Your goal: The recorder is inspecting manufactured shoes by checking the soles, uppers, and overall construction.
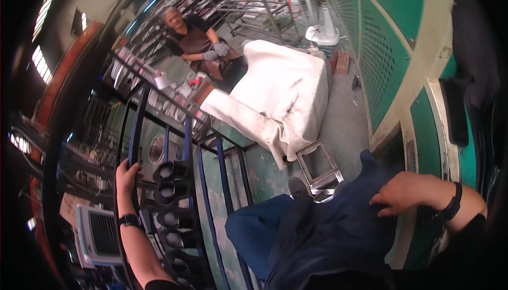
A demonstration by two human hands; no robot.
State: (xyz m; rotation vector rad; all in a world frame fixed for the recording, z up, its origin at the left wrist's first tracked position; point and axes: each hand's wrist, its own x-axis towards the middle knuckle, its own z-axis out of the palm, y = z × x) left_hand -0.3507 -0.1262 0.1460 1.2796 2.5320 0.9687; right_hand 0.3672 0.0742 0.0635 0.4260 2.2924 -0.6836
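My left hand (127, 177) is closed around a dark bar of a tall metal rack (138, 131) on my left. Black shoes (173, 170) stand in a column on that rack, just right of my left forearm. My right hand (399, 195) hovers by my right thigh, beside the dark blue apron (338, 232) over my lap. Its fingers are loosely bent and partly apart, and nothing shows in them. I cannot tell whether the fingertips touch the cloth. Below my knees, one of my shoes (300, 186) is beside a bare metal frame (324, 179).
A white cloth (286, 78) covers a bulky block ahead. Behind it sits a co-worker (198, 46) in grey gloves and a brown apron. Green machine panels (383, 51) rise on the right. A fan (321, 34), a red brick (343, 62) and wheeled racks (259, 4) stand farther back.
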